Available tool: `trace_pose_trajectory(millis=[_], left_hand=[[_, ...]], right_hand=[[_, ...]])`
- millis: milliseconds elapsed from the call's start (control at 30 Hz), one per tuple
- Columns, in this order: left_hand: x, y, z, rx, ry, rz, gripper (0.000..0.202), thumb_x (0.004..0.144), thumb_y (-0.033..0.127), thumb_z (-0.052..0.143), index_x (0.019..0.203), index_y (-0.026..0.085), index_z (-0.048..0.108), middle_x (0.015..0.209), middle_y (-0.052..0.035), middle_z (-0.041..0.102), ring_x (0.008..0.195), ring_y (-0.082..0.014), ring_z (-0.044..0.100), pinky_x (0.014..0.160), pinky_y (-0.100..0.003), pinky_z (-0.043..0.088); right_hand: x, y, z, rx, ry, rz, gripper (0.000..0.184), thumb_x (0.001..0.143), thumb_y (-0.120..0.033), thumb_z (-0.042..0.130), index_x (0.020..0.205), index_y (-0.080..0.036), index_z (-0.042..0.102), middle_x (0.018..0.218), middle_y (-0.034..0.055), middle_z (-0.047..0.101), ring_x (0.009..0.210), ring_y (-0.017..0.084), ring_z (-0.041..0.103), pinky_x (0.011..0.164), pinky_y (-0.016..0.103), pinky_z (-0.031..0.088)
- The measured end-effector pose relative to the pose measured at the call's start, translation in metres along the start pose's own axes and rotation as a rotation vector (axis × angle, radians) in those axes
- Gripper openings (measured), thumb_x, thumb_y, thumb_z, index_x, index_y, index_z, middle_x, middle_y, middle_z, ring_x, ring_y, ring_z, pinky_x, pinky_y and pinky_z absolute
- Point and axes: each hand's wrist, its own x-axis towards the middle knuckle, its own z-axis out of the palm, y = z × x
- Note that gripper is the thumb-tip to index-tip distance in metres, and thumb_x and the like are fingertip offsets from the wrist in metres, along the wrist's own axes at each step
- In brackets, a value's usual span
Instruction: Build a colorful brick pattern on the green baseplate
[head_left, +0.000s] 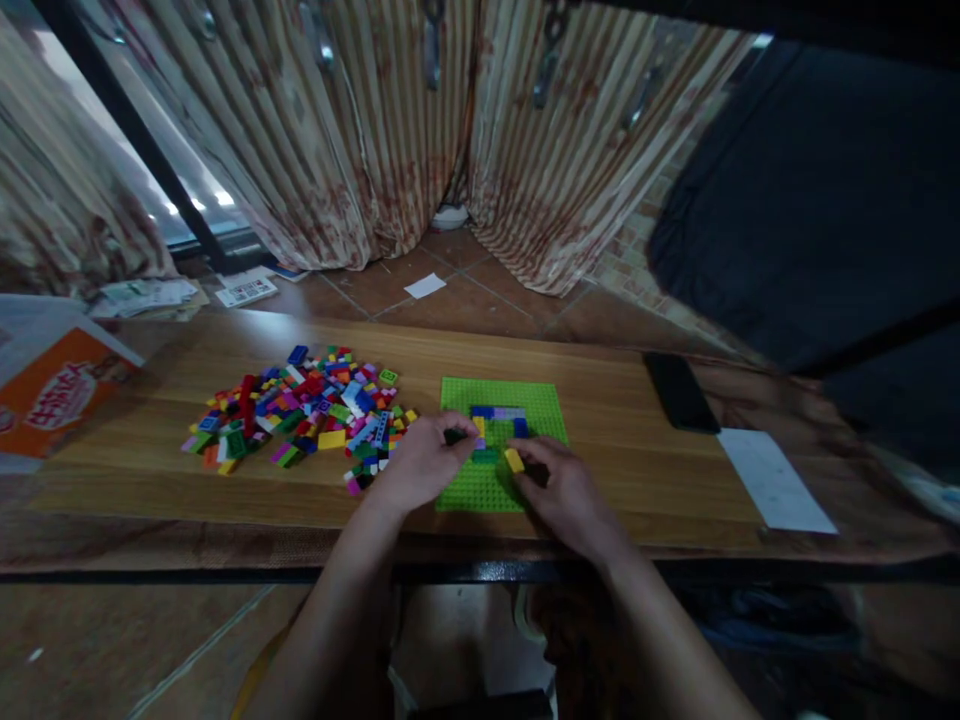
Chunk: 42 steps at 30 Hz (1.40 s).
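A green studded baseplate (491, 490) lies on the wooden table in front of me, bearing a rough square outline of toy building bricks. Blue and light purple bricks (499, 412) form its far side, and a dark blue brick (520, 427) stands on the right. My left hand (427, 455) is closed at the left side, its fingertips on a yellow brick (480, 428); whether that brick is pressed onto the plate I cannot tell. Between thumb and fingers my right hand (562, 487) pinches a small yellow brick (514, 460), just above the plate's near right part.
Loose mixed bricks (300, 410) are heaped left of the plate. A black phone (681, 392) and a white paper sheet (776, 480) lie to the right. At far left stands an orange and white package (64, 385). Striped curtains (375, 150) hang behind the table.
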Motion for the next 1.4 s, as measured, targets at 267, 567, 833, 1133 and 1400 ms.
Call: trace_pose_trajectory(millis=[267,567,833,1133,1400], left_hand=[[0.001,-0.001,0.003,0.059,-0.009,0.027,0.01,0.071,0.021,0.065,0.072,0.023,0.074,0.072,-0.0002,0.071,0.067,-0.0174,0.062,0.064,-0.028,0.046],[-0.001,-0.003,0.008,0.195,-0.025,0.062,0.016,0.074,0.019,0.061,0.076,0.026,0.076,0.079,-0.0007,0.075,0.07,-0.0193,0.066,0.068,-0.031,0.049],[-0.004,-0.001,0.023,0.359,0.082,0.024,0.007,0.076,0.023,0.067,0.072,0.023,0.072,0.075,-0.0037,0.072,0.069,-0.0212,0.065,0.068,-0.032,0.045],[0.001,-0.004,0.041,0.379,0.204,-0.077,0.022,0.065,0.033,0.079,0.057,0.022,0.061,0.055,0.0002,0.058,0.055,-0.0177,0.054,0.057,-0.028,0.035],[0.01,0.011,0.04,0.659,0.033,-0.267,0.012,0.073,0.033,0.069,0.076,0.022,0.069,0.075,-0.0022,0.069,0.076,-0.0198,0.064,0.066,-0.029,0.044]], right_hand=[[0.002,-0.005,0.007,-0.117,0.079,0.069,0.028,0.078,-0.021,0.066,0.106,-0.019,0.065,0.097,0.0073,0.067,0.091,0.022,0.06,0.084,0.038,0.049],[0.005,0.002,0.009,-0.116,0.088,0.009,0.017,0.086,-0.018,0.056,0.096,-0.021,0.069,0.095,0.0065,0.067,0.092,0.021,0.06,0.084,0.036,0.047],[0.007,0.003,0.01,-0.108,0.087,0.0,0.019,0.086,-0.016,0.058,0.096,-0.021,0.073,0.093,0.0061,0.066,0.092,0.02,0.059,0.085,0.034,0.047],[0.008,0.004,0.013,-0.067,0.098,-0.005,0.018,0.087,-0.013,0.059,0.09,-0.02,0.075,0.087,0.0057,0.065,0.084,0.019,0.06,0.08,0.032,0.048],[0.016,0.012,0.015,-0.045,0.078,-0.003,0.017,0.08,-0.009,0.066,0.084,-0.021,0.076,0.083,0.0054,0.066,0.082,0.019,0.061,0.078,0.033,0.048]])
